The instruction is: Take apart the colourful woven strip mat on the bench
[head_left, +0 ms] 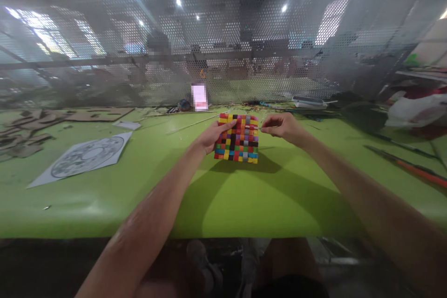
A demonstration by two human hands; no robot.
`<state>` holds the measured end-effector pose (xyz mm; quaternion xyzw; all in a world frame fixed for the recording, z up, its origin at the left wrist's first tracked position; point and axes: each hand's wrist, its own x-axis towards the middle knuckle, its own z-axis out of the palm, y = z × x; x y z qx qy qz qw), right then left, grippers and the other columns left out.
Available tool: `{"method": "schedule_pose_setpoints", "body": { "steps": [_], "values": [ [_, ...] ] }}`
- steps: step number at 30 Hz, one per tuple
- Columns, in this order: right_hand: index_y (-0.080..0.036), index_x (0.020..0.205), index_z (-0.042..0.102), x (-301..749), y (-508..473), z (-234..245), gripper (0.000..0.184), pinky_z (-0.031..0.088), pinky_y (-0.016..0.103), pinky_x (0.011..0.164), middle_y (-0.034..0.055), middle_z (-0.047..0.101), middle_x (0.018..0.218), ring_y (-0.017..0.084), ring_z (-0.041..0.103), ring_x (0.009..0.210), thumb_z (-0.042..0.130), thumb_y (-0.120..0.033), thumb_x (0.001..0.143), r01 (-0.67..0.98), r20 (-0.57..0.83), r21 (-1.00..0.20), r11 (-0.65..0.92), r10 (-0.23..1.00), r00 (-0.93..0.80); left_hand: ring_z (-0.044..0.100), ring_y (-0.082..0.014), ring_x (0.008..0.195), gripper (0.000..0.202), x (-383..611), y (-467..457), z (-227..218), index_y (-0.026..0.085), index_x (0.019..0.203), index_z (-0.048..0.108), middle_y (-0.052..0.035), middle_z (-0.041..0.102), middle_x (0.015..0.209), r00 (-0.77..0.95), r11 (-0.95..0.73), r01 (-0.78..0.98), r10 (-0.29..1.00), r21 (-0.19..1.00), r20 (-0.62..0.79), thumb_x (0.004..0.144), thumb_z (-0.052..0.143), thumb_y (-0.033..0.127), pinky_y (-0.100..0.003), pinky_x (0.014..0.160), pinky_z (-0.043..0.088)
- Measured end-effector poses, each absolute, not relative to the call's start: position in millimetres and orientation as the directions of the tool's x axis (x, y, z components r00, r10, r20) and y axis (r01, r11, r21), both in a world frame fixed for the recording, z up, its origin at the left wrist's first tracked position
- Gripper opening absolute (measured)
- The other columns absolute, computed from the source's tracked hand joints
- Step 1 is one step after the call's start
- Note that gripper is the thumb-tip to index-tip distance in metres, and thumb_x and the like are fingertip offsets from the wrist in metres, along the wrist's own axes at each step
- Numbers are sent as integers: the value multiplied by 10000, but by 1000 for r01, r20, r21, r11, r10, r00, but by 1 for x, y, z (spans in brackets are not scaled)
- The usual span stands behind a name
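Observation:
A square woven mat (240,142) of many-coloured strips, red, yellow, black, orange, green, blue and grey, is held up over the green table. My left hand (211,136) grips its left edge, thumb across the front and fingers behind it. Beside the mat's right edge my right hand (281,128) is closed in a pinch, its fingertips just off the edge near a red and white strip. Whatever sits between those fingertips is too small to make out. The back of the mat is hidden.
Cut cardboard pieces (31,130) and a paper with a printed round pattern (92,154) lie left on the green table (139,214). A perforated metal screen (230,56) rises behind. A white device (309,101) stands back right; an orange-and-dark long tool (415,167) lies right.

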<state>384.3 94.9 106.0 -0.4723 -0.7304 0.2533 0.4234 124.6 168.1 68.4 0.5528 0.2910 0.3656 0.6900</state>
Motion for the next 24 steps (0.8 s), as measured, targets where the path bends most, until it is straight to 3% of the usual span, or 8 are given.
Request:
{"method": "schedule_pose_setpoints", "body": {
  "steps": [5, 10, 18, 21, 24],
  "values": [
    [-162, 761, 729, 382, 91, 107, 343, 353, 291, 520, 14, 621, 631, 113, 463, 557, 845, -483, 727, 435, 365, -800, 414, 910, -196, 790, -258, 846, 427, 126, 165, 71, 184, 1153, 696, -145, 805, 1041, 557, 123, -178, 830, 976, -3, 842, 826, 446, -445, 797, 671],
    [-166, 757, 697, 378, 94, 104, 362, 399, 296, 555, 26, 631, 686, 127, 508, 610, 840, -498, 732, 468, 396, -764, 445, 895, -203, 791, -235, 845, 349, 130, 160, 74, 155, 1059, 711, -143, 806, 1033, 547, 90, -157, 837, 984, 10, 837, 841, 390, -416, 824, 669],
    [-216, 1037, 550, 377, 99, 94, 399, 467, 281, 527, 38, 570, 969, 128, 569, 659, 801, -305, 740, 367, 408, -828, 424, 904, -124, 791, -252, 847, 307, 139, 154, 73, 153, 1048, 732, -135, 812, 990, 527, 98, -184, 850, 978, 14, 868, 810, 389, -461, 859, 661],
    [-223, 1093, 547, 372, 96, 93, 368, 573, 350, 650, 69, 563, 1075, 162, 615, 760, 746, -276, 788, 455, 477, -744, 488, 866, -149, 786, -251, 829, 299, 144, 150, 72, 147, 1018, 734, -133, 811, 951, 543, 80, -180, 839, 980, 31, 871, 803, 398, -459, 857, 653],
    [-237, 1198, 593, 365, 94, 89, 368, 599, 480, 865, 115, 552, 1197, 258, 628, 1004, 708, -303, 854, 628, 585, -543, 557, 788, -194, 777, -232, 818, 258, 148, 148, 72, 148, 991, 728, -122, 806, 914, 533, 48, -172, 844, 984, 52, 892, 778, 381, -421, 864, 638]
  ]
}}
